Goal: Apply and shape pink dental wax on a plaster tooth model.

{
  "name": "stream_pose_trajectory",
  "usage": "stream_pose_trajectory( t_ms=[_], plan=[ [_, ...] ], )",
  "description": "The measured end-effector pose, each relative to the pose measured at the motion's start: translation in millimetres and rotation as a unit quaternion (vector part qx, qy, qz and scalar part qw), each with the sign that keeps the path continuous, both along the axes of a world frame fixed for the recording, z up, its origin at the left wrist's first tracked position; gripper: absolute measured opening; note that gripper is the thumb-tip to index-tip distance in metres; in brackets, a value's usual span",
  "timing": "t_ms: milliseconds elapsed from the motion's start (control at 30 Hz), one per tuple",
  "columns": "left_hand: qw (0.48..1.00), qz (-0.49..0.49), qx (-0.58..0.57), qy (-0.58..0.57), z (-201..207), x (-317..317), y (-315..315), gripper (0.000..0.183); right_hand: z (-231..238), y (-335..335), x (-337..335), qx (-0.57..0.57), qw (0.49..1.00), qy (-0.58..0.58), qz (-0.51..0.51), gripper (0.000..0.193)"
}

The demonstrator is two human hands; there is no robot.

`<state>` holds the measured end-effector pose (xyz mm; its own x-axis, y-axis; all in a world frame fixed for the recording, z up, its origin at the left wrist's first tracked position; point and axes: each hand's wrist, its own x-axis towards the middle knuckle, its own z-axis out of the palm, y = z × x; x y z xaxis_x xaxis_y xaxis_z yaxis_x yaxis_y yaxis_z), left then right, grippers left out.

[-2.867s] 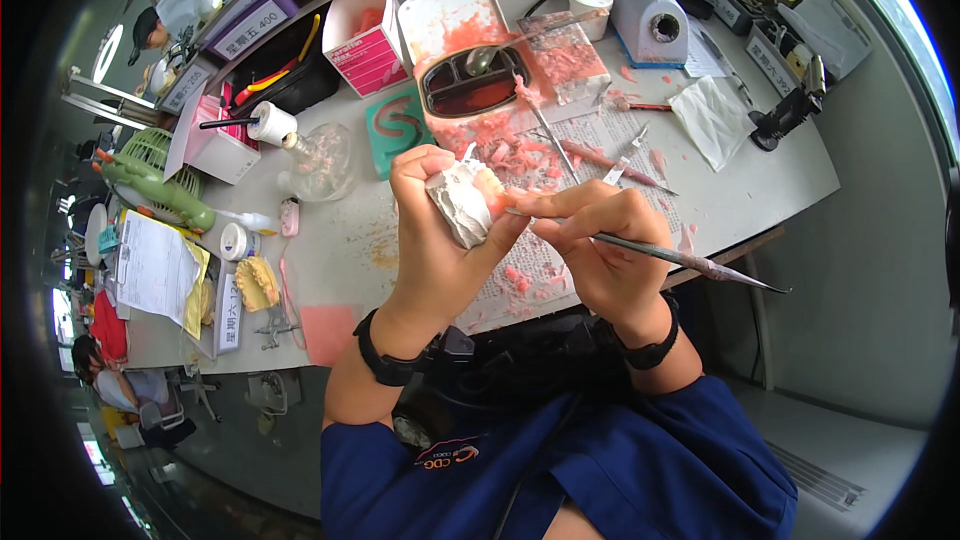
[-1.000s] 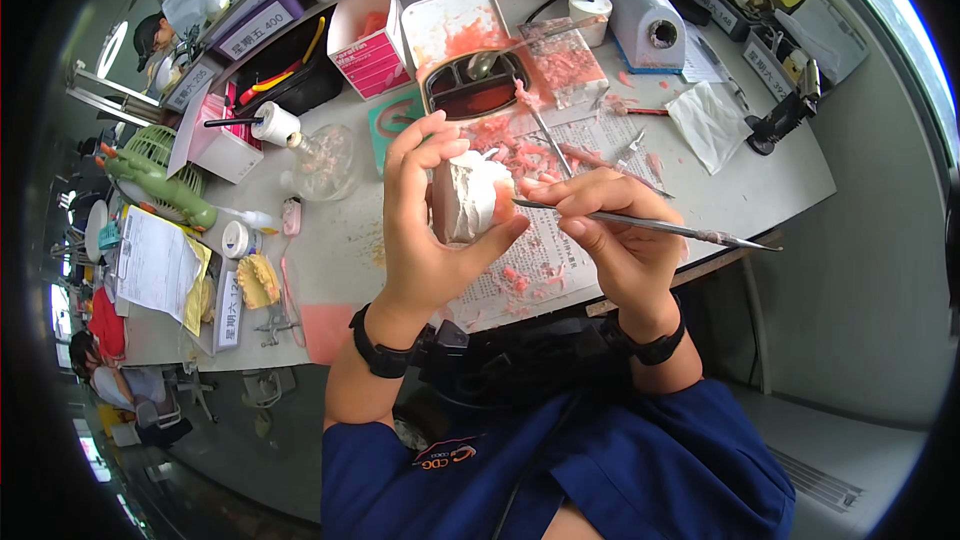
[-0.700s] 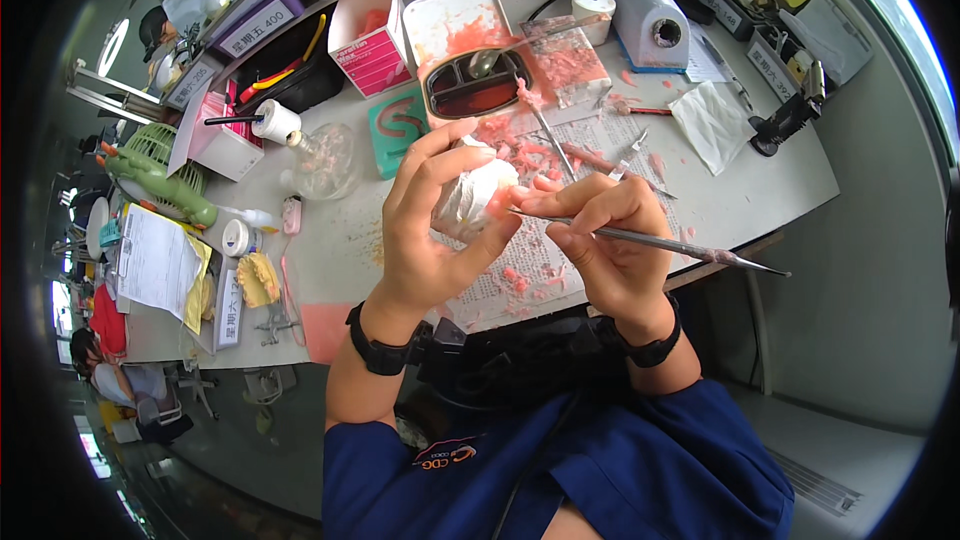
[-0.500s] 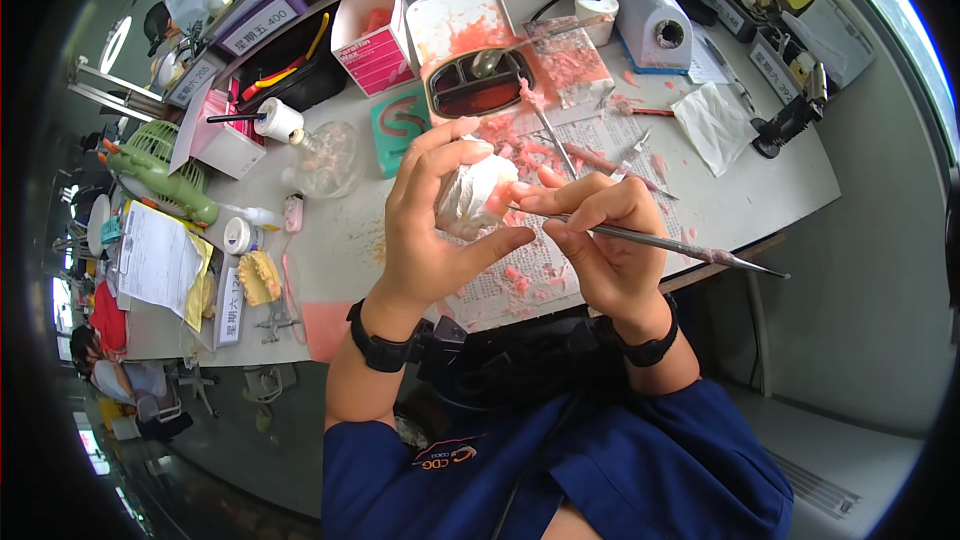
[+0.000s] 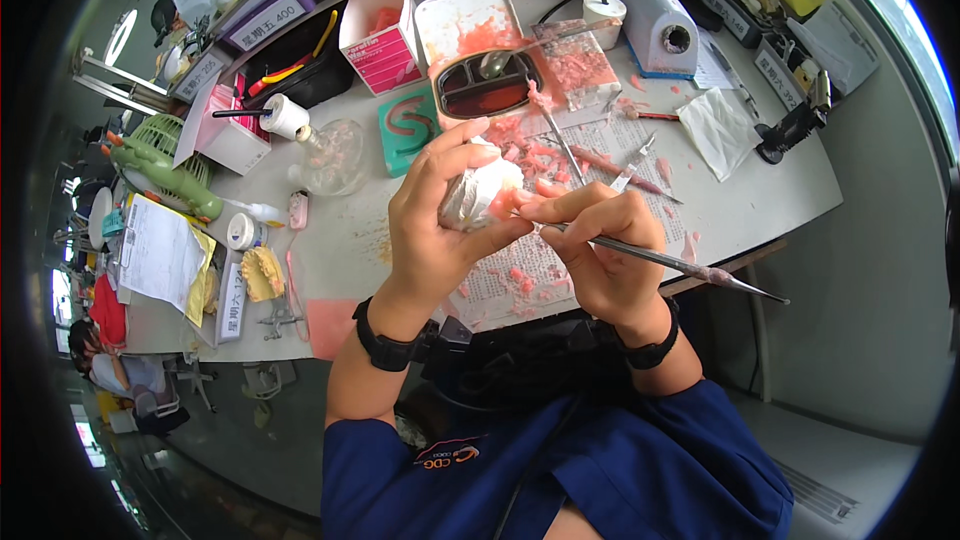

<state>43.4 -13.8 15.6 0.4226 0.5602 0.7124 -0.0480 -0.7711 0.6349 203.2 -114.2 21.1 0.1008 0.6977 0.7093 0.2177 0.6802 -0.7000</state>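
Observation:
A white plaster dental cast [image 5: 478, 196] sits in my left hand [image 5: 420, 230], the fingers curled over its far side and the thumb along its near side. Pink wax [image 5: 502, 205] covers the edge of the cast facing right. My right hand [image 5: 625, 245] grips a slim metal wax carver [image 5: 668, 260] like a pen. Its working end meets the wax close to my left thumb, though fingertips partly hide the contact. The carver's other end points out to the right. Beneath both hands lies a printed sheet [image 5: 490, 290] strewn with pink wax scraps.
Beyond the hands stand a wax pot [image 5: 440, 105] with dark compartments, a pink-and-white box [image 5: 385, 50] and a green tray [image 5: 405, 130]. More metal tools [image 5: 565, 145] lie just past my right hand. A grey-blue machine [image 5: 650, 25] stands farther right; a yellowish dental model [image 5: 262, 275] is at left.
The view has shifted slightly, so the bench items appear a little farther right. My left thumb and right fingers are closer together at the wax. Both grips stay the same.

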Motion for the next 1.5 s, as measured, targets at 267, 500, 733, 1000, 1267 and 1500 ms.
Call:
stream_pose_trajectory(
  t_ms=[267, 500, 733, 1000, 1267, 1500],
  plan=[
    [1.0, 0.023, -0.011, 0.016, 2, -1, -4, 0.058, 2, 3, 0, 0.024, 1.0, -0.005, -0.019, 0.022],
    [1.0, 0.016, -0.001, 0.024, 6, 0, -4, 0.057, 5, 0, 1, 0.015, 0.999, -0.006, -0.035, 0.02],
    [0.999, 0.024, 0.0, 0.037, 8, -1, -7, 0.063, 23, -7, 9, -0.03, 0.996, -0.083, 0.01, 0.021],
    [1.0, 0.001, -0.016, 0.016, 9, 1, -6, 0.069, 14, -1, 4, 0.006, 0.999, 0.05, 0.005, 0.018],
    [0.999, 0.022, -0.011, 0.023, 7, -2, -6, 0.064, 12, 4, -2, 0.007, 0.999, 0.039, -0.009, 0.017],
    [0.999, 0.022, -0.008, 0.026, 5, -2, -5, 0.066, 17, 0, 2, 0.019, 1.0, -0.014, -0.018, 0.018]
  ],
)
